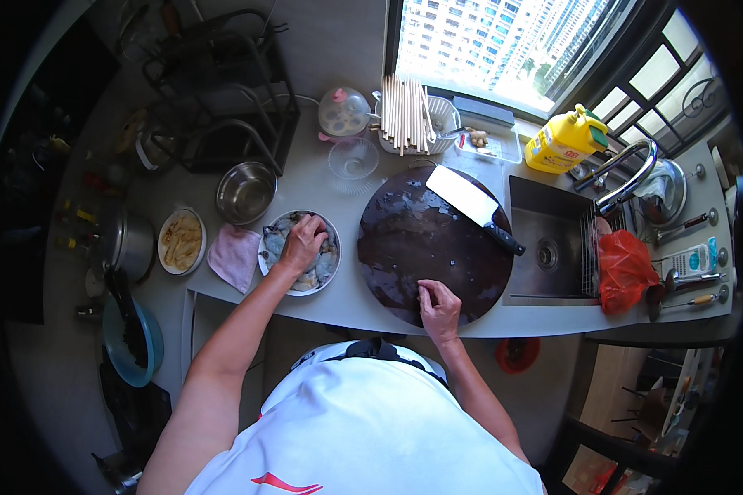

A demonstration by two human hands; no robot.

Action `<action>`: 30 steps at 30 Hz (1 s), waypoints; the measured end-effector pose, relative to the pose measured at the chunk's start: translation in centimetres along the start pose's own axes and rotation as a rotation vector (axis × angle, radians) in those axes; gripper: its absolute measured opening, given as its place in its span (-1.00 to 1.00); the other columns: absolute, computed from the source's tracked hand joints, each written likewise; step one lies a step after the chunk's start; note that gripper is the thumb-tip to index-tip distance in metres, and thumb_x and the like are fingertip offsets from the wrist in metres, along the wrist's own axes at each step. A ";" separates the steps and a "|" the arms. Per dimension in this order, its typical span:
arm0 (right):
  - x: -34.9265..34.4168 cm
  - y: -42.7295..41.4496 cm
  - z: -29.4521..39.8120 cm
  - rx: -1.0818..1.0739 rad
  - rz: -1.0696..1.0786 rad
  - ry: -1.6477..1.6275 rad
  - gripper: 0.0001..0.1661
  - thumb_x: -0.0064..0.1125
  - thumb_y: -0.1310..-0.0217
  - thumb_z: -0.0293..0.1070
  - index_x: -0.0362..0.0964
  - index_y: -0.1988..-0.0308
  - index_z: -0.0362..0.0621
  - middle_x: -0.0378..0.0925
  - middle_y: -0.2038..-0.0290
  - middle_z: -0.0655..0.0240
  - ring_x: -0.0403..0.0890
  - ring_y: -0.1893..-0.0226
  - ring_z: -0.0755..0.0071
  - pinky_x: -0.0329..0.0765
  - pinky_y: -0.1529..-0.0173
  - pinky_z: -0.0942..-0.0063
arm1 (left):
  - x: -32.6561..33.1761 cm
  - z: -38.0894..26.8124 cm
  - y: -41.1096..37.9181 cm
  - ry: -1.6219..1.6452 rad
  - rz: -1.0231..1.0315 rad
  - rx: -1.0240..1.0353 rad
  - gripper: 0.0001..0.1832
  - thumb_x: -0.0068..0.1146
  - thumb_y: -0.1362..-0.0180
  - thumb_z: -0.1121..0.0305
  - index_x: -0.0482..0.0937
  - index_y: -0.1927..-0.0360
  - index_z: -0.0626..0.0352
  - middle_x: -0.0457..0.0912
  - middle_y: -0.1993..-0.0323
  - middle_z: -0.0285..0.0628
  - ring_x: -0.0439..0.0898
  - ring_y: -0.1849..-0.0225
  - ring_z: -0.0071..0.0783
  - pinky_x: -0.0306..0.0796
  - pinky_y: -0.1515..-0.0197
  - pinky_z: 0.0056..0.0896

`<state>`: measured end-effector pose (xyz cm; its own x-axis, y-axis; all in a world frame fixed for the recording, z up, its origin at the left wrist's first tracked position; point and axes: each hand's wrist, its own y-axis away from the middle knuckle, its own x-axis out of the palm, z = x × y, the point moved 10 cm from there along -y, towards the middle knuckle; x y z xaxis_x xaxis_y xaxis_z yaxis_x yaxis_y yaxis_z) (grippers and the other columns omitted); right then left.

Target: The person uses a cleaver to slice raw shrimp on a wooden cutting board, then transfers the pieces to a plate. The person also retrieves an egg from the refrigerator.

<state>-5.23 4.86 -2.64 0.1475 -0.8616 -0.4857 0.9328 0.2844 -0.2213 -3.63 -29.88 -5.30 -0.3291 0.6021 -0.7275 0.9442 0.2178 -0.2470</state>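
Note:
My left hand (304,244) reaches into a white bowl (336,266) of raw, greyish shrimp (276,238). Its fingers point down among them, and whether they grip one is hidden. Over the near edge of a round, dark, wet chopping board (402,247) is my right hand (441,309). Thumb and fingertips come together there, and I cannot tell if something small is pinched between them. A cleaver (464,197) with a black handle lies across the board's far right side, its handle over the rim. Small bits dot the board's surface.
Left of the shrimp are a pink cloth (234,257), a steel bowl (246,193) and a bowl of pale yellowish food (181,241). Behind stand a glass bowl (353,159) and a chopstick basket (449,111). The sink (538,216), faucet (625,167) and red plastic bag (625,269) are right.

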 end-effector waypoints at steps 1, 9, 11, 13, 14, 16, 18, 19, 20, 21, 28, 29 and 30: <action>0.0 0.0 0.0 -0.001 0.001 0.003 -0.92 0.32 -0.25 -0.57 0.65 0.21 -0.26 0.72 0.31 0.15 0.76 0.36 0.21 0.68 0.23 0.44 | -0.2 0.0 0.2 0.013 -0.013 -0.001 -0.82 0.32 -0.10 0.53 0.57 0.23 0.25 0.60 0.28 -0.02 0.64 0.20 0.02 0.53 0.10 -0.06; 0.0 0.0 0.1 0.001 -0.014 0.013 -0.91 0.32 -0.23 -0.58 0.65 0.22 -0.27 0.72 0.31 0.14 0.76 0.37 0.21 0.67 0.24 0.43 | -2.1 -1.9 3.7 -0.096 0.014 0.117 -0.87 0.27 -0.13 0.56 0.62 0.23 0.23 0.63 0.22 -0.08 0.64 0.11 -0.02 0.52 0.01 -0.06; 0.0 0.0 0.0 0.004 -0.014 0.011 -0.91 0.33 -0.23 -0.58 0.65 0.22 -0.27 0.72 0.31 0.14 0.76 0.38 0.21 0.67 0.24 0.43 | -1.8 -2.2 4.0 -0.108 -0.001 0.141 -0.83 0.26 -0.11 0.59 0.64 0.20 0.25 0.63 0.19 -0.07 0.63 0.07 -0.03 0.50 -0.06 -0.07; 0.1 -0.1 0.0 0.012 -0.004 0.018 -0.91 0.32 -0.23 -0.58 0.65 0.22 -0.27 0.72 0.31 0.14 0.76 0.37 0.21 0.67 0.23 0.43 | -1.5 -2.7 3.7 -0.060 -0.036 0.154 -0.80 0.24 -0.10 0.61 0.65 0.17 0.26 0.63 0.19 -0.06 0.62 0.05 -0.01 0.50 -0.07 -0.07; 0.1 0.0 0.0 0.016 0.001 0.021 -0.91 0.32 -0.23 -0.58 0.65 0.22 -0.27 0.72 0.31 0.14 0.76 0.37 0.20 0.67 0.23 0.43 | -1.1 -2.8 3.5 -0.056 -0.032 0.154 -0.80 0.23 -0.10 0.62 0.65 0.16 0.27 0.63 0.18 -0.05 0.62 0.04 -0.01 0.50 -0.08 -0.07; 0.1 0.1 -0.3 0.009 -0.009 0.016 -0.92 0.32 -0.24 -0.57 0.65 0.22 -0.27 0.72 0.32 0.14 0.76 0.37 0.20 0.67 0.23 0.42 | -0.4 -2.8 3.2 -0.054 -0.026 0.155 -0.78 0.21 -0.10 0.64 0.66 0.15 0.28 0.63 0.17 -0.04 0.62 0.02 0.00 0.50 -0.09 -0.08; 0.2 0.1 -0.4 0.013 -0.011 0.018 -0.92 0.32 -0.24 -0.57 0.65 0.22 -0.26 0.72 0.32 0.14 0.76 0.36 0.19 0.68 0.22 0.42 | 0.0 -2.9 3.0 -0.053 -0.026 0.152 -0.80 0.19 -0.11 0.64 0.66 0.16 0.29 0.63 0.15 -0.03 0.62 0.00 0.00 0.51 -0.10 -0.08; 0.1 0.1 -0.4 0.021 -0.007 0.023 -0.92 0.33 -0.24 -0.56 0.66 0.22 -0.26 0.73 0.31 0.14 0.77 0.35 0.18 0.68 0.22 0.41 | 0.1 -3.0 2.9 -0.053 -0.025 0.150 -0.80 0.19 -0.12 0.64 0.66 0.17 0.29 0.63 0.15 -0.03 0.62 -0.02 0.01 0.51 -0.10 -0.07; 0.1 0.0 -0.4 0.028 -0.003 0.028 -0.93 0.33 -0.25 -0.56 0.66 0.22 -0.25 0.73 0.31 0.15 0.77 0.35 0.18 0.68 0.21 0.41 | 0.1 -2.6 3.1 -0.022 -0.030 0.129 -0.79 0.18 -0.13 0.63 0.65 0.15 0.29 0.63 0.13 -0.02 0.61 -0.03 0.01 0.51 -0.11 -0.07; 0.2 0.1 -0.5 0.025 -0.008 0.029 -0.93 0.33 -0.25 -0.56 0.66 0.23 -0.25 0.73 0.31 0.15 0.77 0.34 0.18 0.68 0.20 0.41 | 0.0 -2.1 3.3 0.007 -0.035 0.108 -0.78 0.18 -0.14 0.63 0.65 0.13 0.29 0.62 0.10 -0.02 0.61 -0.04 0.01 0.51 -0.12 -0.07; 0.2 0.1 -0.3 0.009 -0.013 0.045 -0.93 0.33 -0.26 -0.55 0.66 0.23 -0.25 0.74 0.29 0.15 0.78 0.32 0.17 0.69 0.18 0.41 | -0.3 -1.1 3.6 -0.086 -0.166 0.045 -0.62 0.20 -0.18 0.59 0.57 -0.10 0.31 0.59 -0.06 0.03 0.58 -0.10 0.05 0.48 -0.21 -0.07; 0.2 0.1 -0.3 0.007 -0.010 0.048 -0.93 0.33 -0.26 -0.55 0.66 0.23 -0.25 0.74 0.29 0.15 0.78 0.32 0.17 0.69 0.18 0.42 | -0.1 -1.1 3.5 -0.097 -0.157 0.052 -0.63 0.19 -0.19 0.59 0.57 -0.11 0.32 0.59 -0.08 0.04 0.58 -0.13 0.05 0.47 -0.23 -0.08; 0.2 0.1 -0.3 0.015 -0.011 0.046 -0.93 0.33 -0.26 -0.55 0.66 0.23 -0.25 0.74 0.29 0.15 0.78 0.33 0.18 0.69 0.19 0.42 | 0.0 -1.6 3.3 -0.108 -0.147 0.059 -0.63 0.18 -0.20 0.59 0.57 -0.11 0.34 0.59 -0.09 0.04 0.58 -0.15 0.06 0.47 -0.25 -0.08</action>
<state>-5.22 4.83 -3.03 0.1224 -0.8442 -0.5219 0.9391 0.2686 -0.2142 -0.51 -27.91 -5.13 -0.4638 0.4807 -0.7442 0.8859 0.2500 -0.3907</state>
